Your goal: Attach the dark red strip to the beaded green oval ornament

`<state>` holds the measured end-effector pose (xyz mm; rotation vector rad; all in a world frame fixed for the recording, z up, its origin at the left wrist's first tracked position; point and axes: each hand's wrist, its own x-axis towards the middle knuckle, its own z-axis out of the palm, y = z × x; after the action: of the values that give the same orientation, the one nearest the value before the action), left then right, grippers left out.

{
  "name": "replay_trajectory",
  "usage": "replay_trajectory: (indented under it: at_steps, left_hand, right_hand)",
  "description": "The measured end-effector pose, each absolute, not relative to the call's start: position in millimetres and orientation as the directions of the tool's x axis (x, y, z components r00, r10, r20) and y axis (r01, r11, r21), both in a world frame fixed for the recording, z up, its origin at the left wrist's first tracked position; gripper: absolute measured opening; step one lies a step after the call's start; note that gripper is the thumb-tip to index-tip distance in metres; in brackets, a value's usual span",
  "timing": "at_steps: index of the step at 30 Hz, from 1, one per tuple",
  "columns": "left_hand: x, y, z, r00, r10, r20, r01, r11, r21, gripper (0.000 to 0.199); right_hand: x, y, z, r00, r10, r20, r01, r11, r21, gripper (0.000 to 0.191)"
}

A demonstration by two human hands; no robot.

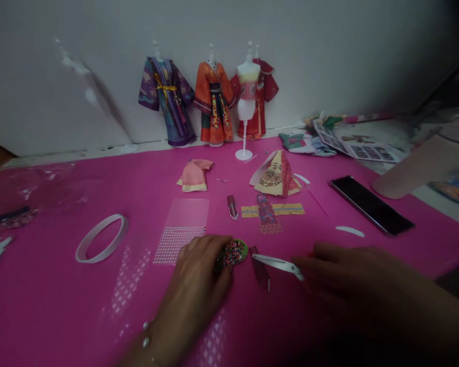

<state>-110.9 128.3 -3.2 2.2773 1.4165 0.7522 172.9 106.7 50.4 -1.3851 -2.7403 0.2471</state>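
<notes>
My left hand [199, 275] is closed round a small green-rimmed oval piece [235, 252] covered in multicoloured specks; its left part is hidden under the fingers. In my right hand [340, 275] is a pair of scissors [277, 263] with pale blades pointing left and a bit of red handle showing. The blade tips lie over a dark red patterned strip [260, 267] on the pink mat, just right of the oval piece. I cannot tell whether they touch the strip. Above my hands lie a small dark red piece [232, 207] and a patterned panel [268, 214] crossing a yellow band [290, 209].
Doll-size robes on stands [166, 102] line the wall beside a mannequin [246, 107]. A pink top [195, 176] and a skirt [275, 176] lie before them. A roll of tape [102, 238] and a dotted sheet [179, 242] are left; a phone [371, 205] and a tumbler [424, 158] right.
</notes>
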Motion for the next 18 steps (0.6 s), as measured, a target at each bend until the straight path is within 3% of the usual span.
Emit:
replay_trajectory:
  at_steps: [3, 8, 14, 18]
  left_hand:
    - [-111, 129, -1, 0.394, 0.888, 0.238, 0.700, -0.458, 0.548, 0.035]
    - [-111, 130, 0, 0.423, 0.863, 0.277, 0.711, -0.506, 0.489, 0.032]
    - [-103, 125, 12, 0.717, 0.633, 0.292, 0.526, -0.766, 0.370, 0.029]
    - [-98, 123, 13, 0.792, 0.555, 0.256, 0.485, -0.826, 0.287, 0.035]
  right_hand:
    - [183, 92, 47, -0.568, 0.813, -0.129, 0.813, 0.531, -0.238, 0.020]
    - [196, 72, 41, -0.540, 0.826, -0.163, 0.828, 0.485, -0.283, 0.023]
    - [201, 59, 40, -0.533, 0.836, -0.132, 0.824, 0.478, -0.304, 0.024]
    - [203, 55, 37, -0.532, 0.843, -0.081, 0.821, 0.490, -0.294, 0.025]
